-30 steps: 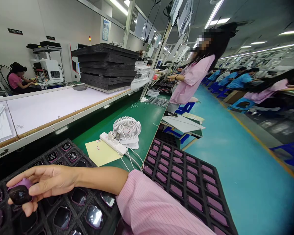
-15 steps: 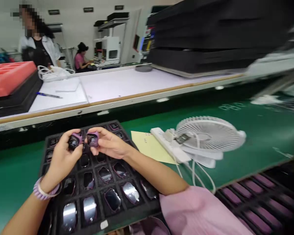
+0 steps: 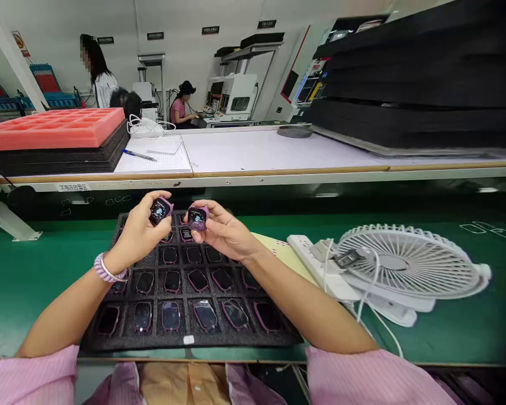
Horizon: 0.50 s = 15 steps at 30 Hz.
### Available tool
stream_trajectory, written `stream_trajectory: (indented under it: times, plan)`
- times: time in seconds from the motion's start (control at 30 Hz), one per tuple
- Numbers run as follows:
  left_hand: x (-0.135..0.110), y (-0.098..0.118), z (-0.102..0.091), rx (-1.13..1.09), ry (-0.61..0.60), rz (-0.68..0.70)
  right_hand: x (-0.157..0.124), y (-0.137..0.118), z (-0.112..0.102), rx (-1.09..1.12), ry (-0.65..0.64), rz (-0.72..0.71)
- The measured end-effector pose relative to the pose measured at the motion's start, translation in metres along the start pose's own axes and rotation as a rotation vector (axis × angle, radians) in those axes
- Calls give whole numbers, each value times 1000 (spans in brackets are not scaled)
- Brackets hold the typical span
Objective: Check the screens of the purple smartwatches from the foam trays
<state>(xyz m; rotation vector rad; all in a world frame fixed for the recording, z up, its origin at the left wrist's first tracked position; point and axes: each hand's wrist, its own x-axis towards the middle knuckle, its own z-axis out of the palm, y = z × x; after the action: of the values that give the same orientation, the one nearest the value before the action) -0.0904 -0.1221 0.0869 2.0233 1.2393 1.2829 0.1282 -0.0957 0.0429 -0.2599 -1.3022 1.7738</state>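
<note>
My left hand (image 3: 141,233) is closed around a small purple watch body (image 3: 159,210) with a dark screen. My right hand (image 3: 223,230) pinches a second purple watch body (image 3: 197,218). Both are held side by side, screens up, above the far end of a black foam tray (image 3: 181,340). The tray lies on the green belt in front of me, and several more purple watch bodies sit screen-up in its pockets.
A white desk fan (image 3: 398,264) lies flat on the belt at right, with a white power strip (image 3: 320,269) and a yellow sheet (image 3: 284,253). Behind the belt are a white bench (image 3: 257,149), a red foam tray (image 3: 54,126) on black trays, and stacked black foam (image 3: 417,101). Two people are at the back.
The camera has swung left from the aisle to the tray. My hands, each holding a watch body, have come together and lifted slightly over the tray's far rows.
</note>
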Motion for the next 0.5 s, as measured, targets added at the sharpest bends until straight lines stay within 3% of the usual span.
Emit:
stream_trajectory:
  times: [0.5]
  plan:
    - [-59, 28, -20, 45, 145, 89, -37, -5, 55, -127, -31, -60]
